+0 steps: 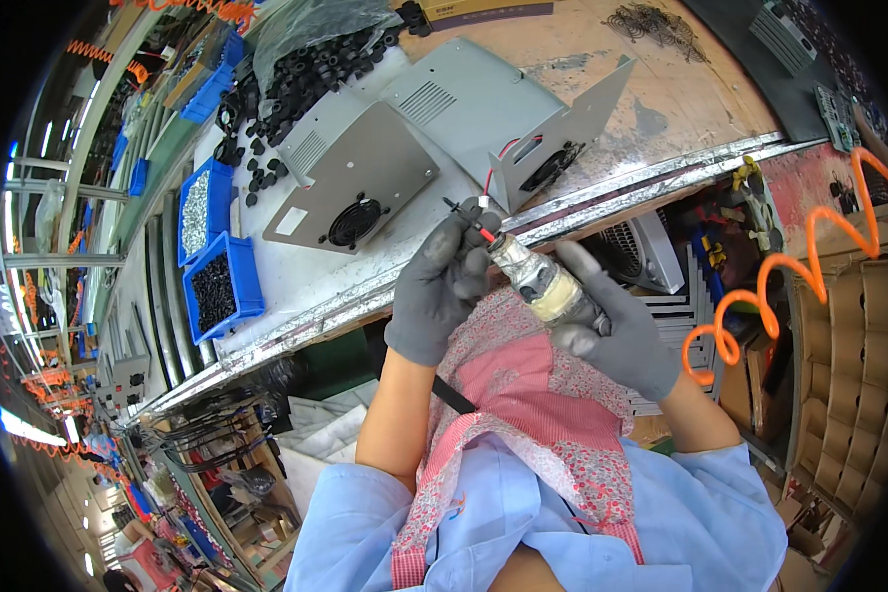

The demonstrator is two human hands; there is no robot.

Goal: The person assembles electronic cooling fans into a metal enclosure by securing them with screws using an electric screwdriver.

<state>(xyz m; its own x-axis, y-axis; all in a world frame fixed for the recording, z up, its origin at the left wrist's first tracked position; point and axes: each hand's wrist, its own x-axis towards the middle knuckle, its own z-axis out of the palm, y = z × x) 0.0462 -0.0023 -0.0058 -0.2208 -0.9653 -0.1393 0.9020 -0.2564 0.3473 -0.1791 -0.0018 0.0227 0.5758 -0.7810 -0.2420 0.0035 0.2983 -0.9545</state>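
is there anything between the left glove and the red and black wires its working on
Nothing visible. The left hand already pinches the red and black wires at its fingertips, right beside the tip of the tape-wrapped tool that the right hand grips. The grey fan panel lies beyond them on the bench.

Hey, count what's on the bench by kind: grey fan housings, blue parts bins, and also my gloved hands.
Grey fan housings: 2, one and another
Blue parts bins near them: 3
Grey-gloved hands: 2, left hand, right hand gripping a taped tool
Total: 7
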